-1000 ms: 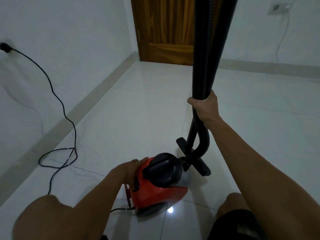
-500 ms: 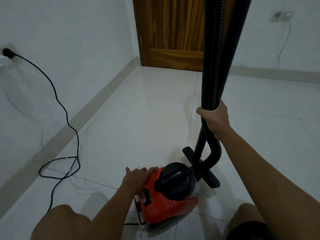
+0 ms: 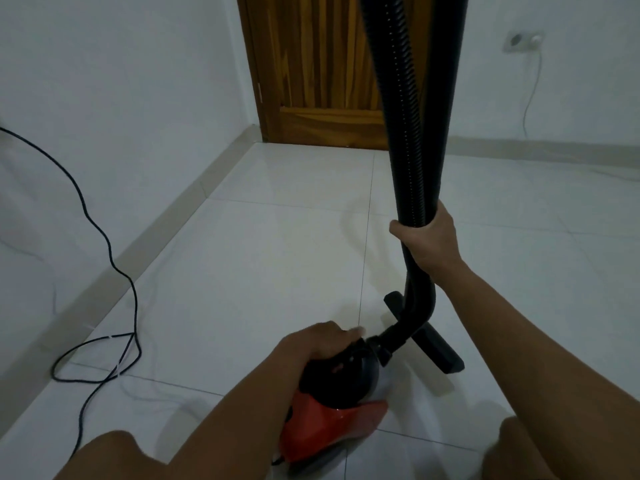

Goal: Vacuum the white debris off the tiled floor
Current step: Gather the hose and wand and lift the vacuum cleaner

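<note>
Head view, looking down at a pale tiled floor [image 3: 259, 258].

1. Right grip [image 3: 429, 240]: fingers and thumb wrapped fully round two black tubes held together, the ribbed hose [image 3: 401, 98] and the smooth wand [image 3: 446, 81]. Both rise steeply above this grip and leave the frame at the top.
2. Below the right grip the hose bends in a hook and plugs into the front of the vacuum [image 3: 332, 420]. The wand runs down to the floor head [image 3: 446, 355], which lies flat on the tiles directly beneath the right grip.
3. Left grip [image 3: 318, 344]: palm down on the black dome of the vacuum, fingers close together and laid forward over it, pressing on it, not wrapped round anything visible.
4. The vacuum, red below and black above, sits on the floor under the left grip and just left of the floor head.
5. White debris: it cannot be told apart from the glossy pale tiles at this resolution.
6. Power cord [image 3: 107, 244]: black, well to the left of the left grip, running down the wall and looping on the floor beside the skirting [image 3: 173, 220].
7. Beyond both grips stands a wooden door [image 3: 318, 64]. A wall socket [image 3: 523, 41] with a thin white lead sits high and to the right of the right grip.
</note>
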The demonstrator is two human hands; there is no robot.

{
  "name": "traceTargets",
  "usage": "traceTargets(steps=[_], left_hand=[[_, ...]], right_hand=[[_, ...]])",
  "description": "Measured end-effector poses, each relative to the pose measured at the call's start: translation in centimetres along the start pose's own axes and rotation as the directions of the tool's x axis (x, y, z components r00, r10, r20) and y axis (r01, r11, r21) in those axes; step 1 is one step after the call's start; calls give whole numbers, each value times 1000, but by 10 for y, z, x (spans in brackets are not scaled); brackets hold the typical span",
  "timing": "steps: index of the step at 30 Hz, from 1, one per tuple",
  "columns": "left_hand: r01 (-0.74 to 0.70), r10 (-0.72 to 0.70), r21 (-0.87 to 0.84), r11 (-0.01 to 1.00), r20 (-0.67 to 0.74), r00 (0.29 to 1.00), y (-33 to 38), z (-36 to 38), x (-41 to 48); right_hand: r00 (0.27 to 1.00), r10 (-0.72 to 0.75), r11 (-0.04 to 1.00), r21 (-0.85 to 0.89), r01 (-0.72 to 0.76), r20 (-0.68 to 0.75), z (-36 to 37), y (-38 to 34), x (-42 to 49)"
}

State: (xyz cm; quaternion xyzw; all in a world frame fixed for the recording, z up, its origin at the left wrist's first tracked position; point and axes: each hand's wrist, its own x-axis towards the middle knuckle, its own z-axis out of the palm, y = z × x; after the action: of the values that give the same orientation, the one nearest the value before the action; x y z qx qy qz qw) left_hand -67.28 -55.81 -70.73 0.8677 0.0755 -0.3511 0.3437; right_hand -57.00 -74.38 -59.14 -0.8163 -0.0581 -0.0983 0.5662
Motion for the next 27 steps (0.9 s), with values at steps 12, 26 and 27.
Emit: traceTargets(steps=[12,26,27], left_hand=[[45,-44,22,999,-42,998,41,-10,1],[6,-7,-4,1000,-94,996,273,-196,-243],[5,-6,-6,1000,-93,996,287,-211,-260]], right_hand=[[990,141,984,118,-137,-23,-31,-43,25],[981,190,980,63,-188,-28,-166,-394,142],[984,177,983,54,-176,-15,-173,-420,151]])
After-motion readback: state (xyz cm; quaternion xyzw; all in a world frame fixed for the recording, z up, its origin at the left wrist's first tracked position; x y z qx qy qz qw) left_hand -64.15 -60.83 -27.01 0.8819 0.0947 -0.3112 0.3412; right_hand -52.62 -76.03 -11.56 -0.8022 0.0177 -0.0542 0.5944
